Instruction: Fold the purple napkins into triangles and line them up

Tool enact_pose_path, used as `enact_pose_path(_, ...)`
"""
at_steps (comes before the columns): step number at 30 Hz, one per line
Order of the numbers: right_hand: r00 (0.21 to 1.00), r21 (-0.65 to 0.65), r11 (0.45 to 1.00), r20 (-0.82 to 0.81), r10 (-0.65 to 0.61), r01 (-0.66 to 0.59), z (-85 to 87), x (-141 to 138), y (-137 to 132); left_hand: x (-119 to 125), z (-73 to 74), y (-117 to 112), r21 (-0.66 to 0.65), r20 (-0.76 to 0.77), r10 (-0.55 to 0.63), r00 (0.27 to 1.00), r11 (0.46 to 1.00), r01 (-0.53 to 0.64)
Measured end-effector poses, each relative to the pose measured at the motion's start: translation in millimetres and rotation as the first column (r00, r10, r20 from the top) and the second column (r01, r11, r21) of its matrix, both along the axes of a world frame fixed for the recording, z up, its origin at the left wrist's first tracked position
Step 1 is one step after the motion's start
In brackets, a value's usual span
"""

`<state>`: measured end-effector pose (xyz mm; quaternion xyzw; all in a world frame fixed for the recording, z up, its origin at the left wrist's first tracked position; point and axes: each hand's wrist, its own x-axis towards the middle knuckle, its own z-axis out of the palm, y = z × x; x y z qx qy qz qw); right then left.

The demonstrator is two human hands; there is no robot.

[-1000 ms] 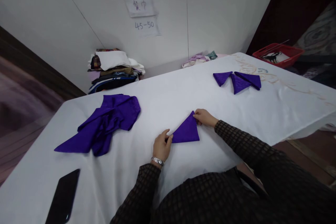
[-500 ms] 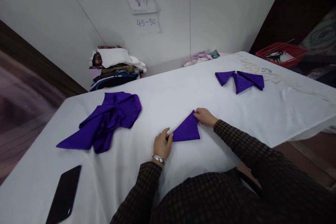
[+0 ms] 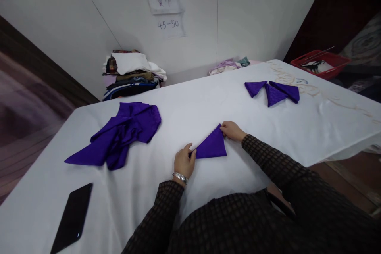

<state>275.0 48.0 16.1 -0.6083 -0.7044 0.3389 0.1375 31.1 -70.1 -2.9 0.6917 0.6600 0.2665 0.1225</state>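
A purple napkin folded into a small triangle point(image 3: 212, 146) lies on the white tablecloth point(image 3: 190, 107) in front of me. My left hand point(image 3: 183, 162) pinches its lower left corner between thumb and fingers. My right hand point(image 3: 232, 130) pinches its top corner, fingers closed on the cloth. Both sleeves are dark and checked, and a metal watch sits on my left wrist.
A heap of unfolded purple napkins point(image 3: 122, 133) lies to the left. Folded purple triangles point(image 3: 274, 91) rest at the far right. A black phone point(image 3: 72, 217) lies near the front left edge. Stacked fabrics point(image 3: 131, 73) stand by the wall, a red basket point(image 3: 320, 62) beyond the table.
The view has shifted slightly; my hands keep the same hold on the triangle's corners.
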Motion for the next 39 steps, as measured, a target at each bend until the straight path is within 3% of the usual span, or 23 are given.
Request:
enact_pose_path(11, 0.985, 0.107, 0.994, 0.17, -0.022, 0.004, 0.4, -3.3, 1.8, -3.1, -1.0, -3.8, 0.005, -0.086, 0.042, 0.995, 0.999, -0.041)
enact_pose_path(22, 0.982, 0.12, 0.993, 0.181, -0.045, 0.024, -2.8, -1.2, -0.9, -9.7, -7.7, -17.4, 0.011, 0.278, 0.036, 0.96, 0.999, -0.041)
enact_pose_path(30, 0.984, 0.109, 0.992, 0.155, -0.084, 0.067, -5.1, -1.8, 0.1, -5.8, -1.8, -20.6, -0.017, 0.082, 0.053, 0.995, 0.999, -0.051)
enact_pose_path(39, 0.988, 0.069, 0.996, 0.14, -0.066, 0.057, -2.8, -2.1, 0.1, -6.7, -5.8, -19.9, 0.037, 0.172, 0.042, 0.984, 0.998, -0.049)
